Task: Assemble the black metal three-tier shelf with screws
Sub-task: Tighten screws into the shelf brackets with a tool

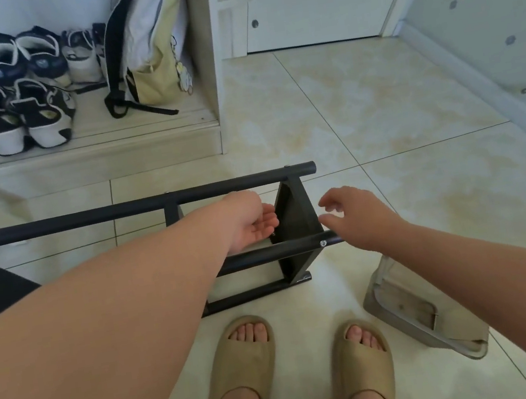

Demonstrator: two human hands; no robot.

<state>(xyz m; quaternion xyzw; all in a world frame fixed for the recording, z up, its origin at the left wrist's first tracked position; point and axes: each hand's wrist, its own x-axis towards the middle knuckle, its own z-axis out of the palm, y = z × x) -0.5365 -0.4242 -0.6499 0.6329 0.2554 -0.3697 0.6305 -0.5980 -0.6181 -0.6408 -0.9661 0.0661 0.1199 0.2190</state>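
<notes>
Flanking end panel (pixel 295 218) of shelf (pixel 120 209), tipped on side on floor (pixel 376 97): left hand (pixel 251 223), palm up, fingers relaxed, nothing plainly held, just left of panel; right hand (pixel 359 215), fingers loosely spread, empty, just right. 2 slippers (pixel 243 352) near shelf.

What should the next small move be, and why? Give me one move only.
Probably lower the right hand onto the end of the near bar, beside the screw, and grip it. That hand hovers open just above the bar, holding nothing, while the left hand lies open, palm up, beside the black panel, so neither hand steadies anything yet.
</notes>
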